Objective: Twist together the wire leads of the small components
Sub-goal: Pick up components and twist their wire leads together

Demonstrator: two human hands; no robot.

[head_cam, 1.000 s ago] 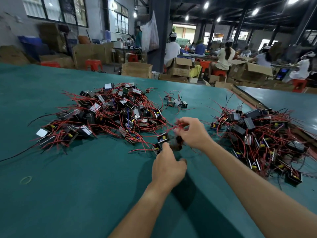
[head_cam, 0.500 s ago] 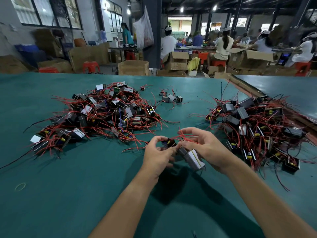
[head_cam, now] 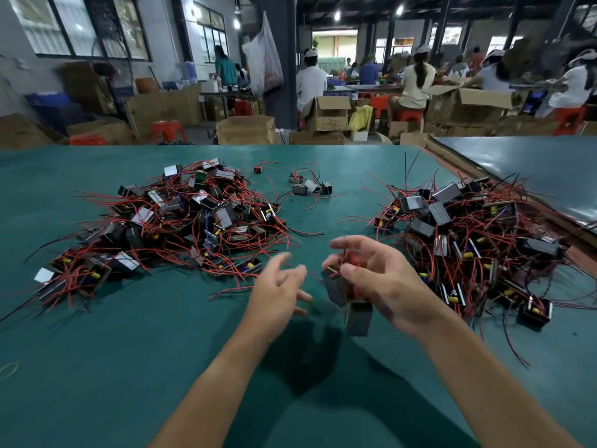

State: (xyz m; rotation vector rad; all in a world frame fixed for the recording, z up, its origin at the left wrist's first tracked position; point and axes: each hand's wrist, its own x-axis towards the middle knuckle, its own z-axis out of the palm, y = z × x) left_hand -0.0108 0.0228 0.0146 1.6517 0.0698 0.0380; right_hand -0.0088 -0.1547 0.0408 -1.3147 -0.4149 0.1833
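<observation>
My right hand (head_cam: 384, 279) pinches the red wire leads (head_cam: 353, 260) of two small dark box-shaped components (head_cam: 347, 299), which dangle blurred below its fingers above the green table (head_cam: 129, 350). My left hand (head_cam: 277, 289) hovers just left of them with fingers spread and loosely bent, holding nothing. A big pile of components with red and black leads (head_cam: 181, 221) lies to the left. A second such pile (head_cam: 468, 234) lies to the right, close to my right wrist.
A few loose components (head_cam: 310, 185) sit at the far middle of the table. A rubber band (head_cam: 8, 370) lies near the left edge. A second table (head_cam: 533, 166) adjoins at the right. Beyond are cardboard boxes (head_cam: 245, 129), red stools and seated workers.
My left hand has let go of the component and leads and pulled back to the left, fingers open. The two components now hang from my right hand alone, swinging lower.
</observation>
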